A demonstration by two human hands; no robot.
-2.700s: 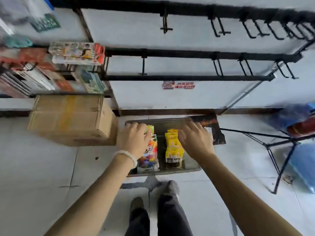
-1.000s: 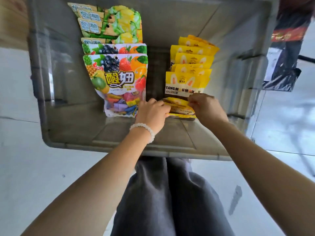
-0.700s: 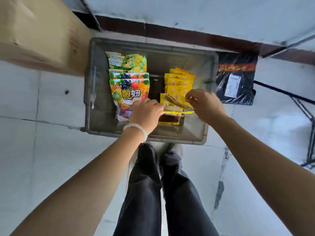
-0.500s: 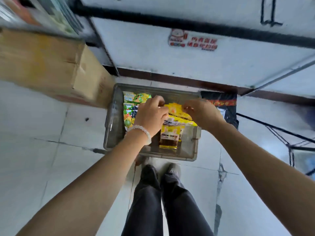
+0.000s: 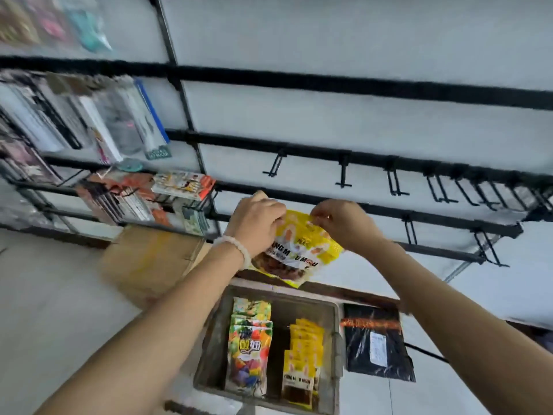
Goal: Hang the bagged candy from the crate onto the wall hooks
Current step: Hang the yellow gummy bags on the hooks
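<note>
Yellow bag held up by the rail

Yellow plastic candy bag (image 5: 302, 250) with a clear window of brown sweets was up in front of the white wall, held by both hands. The left hand (image 5: 256, 224), with a white bead bracelet at its wrist, curled over the bag's top left side and hid that part. The right hand (image 5: 344, 224) pinched the top right corner. The bag's hanging hole could not be seen. Black metal wall hooks (image 5: 342, 172) stuck out from the rail above the hands, and they looked bare. More hooks ran off to the right and got blurry. Below, the grey plastic crate (image 5: 336, 348) sat on the floor with colourful fruit candy bags (image 5: 250, 348) and more yellow bags (image 5: 302, 360) inside. Its near edge was cut off. A brown cardboard box (image 5: 152, 259) sat left of it, blurry.
</note>
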